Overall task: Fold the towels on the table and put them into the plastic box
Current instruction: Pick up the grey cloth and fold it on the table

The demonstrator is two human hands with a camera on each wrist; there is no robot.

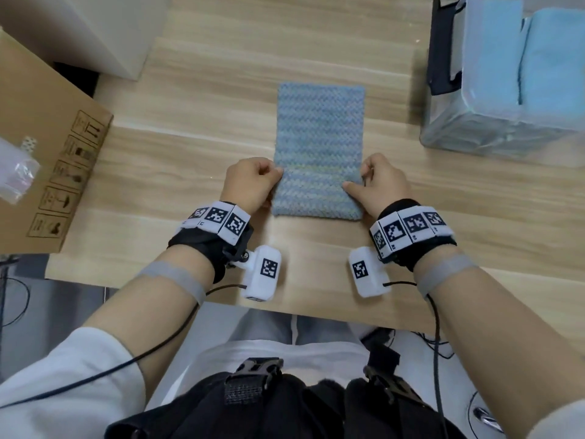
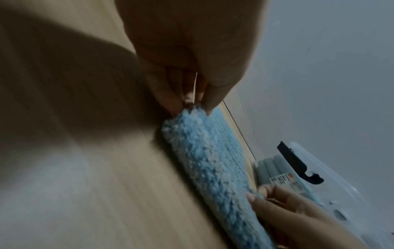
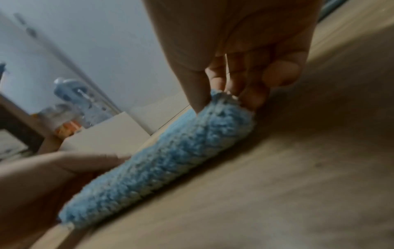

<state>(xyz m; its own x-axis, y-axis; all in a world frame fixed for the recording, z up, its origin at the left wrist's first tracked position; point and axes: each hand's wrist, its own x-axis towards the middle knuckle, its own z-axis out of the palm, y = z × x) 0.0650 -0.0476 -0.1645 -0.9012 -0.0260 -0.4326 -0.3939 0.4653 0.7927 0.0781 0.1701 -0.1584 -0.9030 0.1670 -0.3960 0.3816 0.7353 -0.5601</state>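
A blue knitted towel lies folded into a long strip on the wooden table. My left hand pinches its left edge near the front end, and my right hand pinches the right edge opposite. In the left wrist view the fingers nip the towel at its fluffy edge. The right wrist view shows thumb and fingers gripping the towel the same way. The clear plastic box stands at the back right with folded light-blue towels inside.
A cardboard box lies at the left with a plastic bag on it. A white block stands at the back left. The plastic box has a black latch. Bare wood surrounds the towel.
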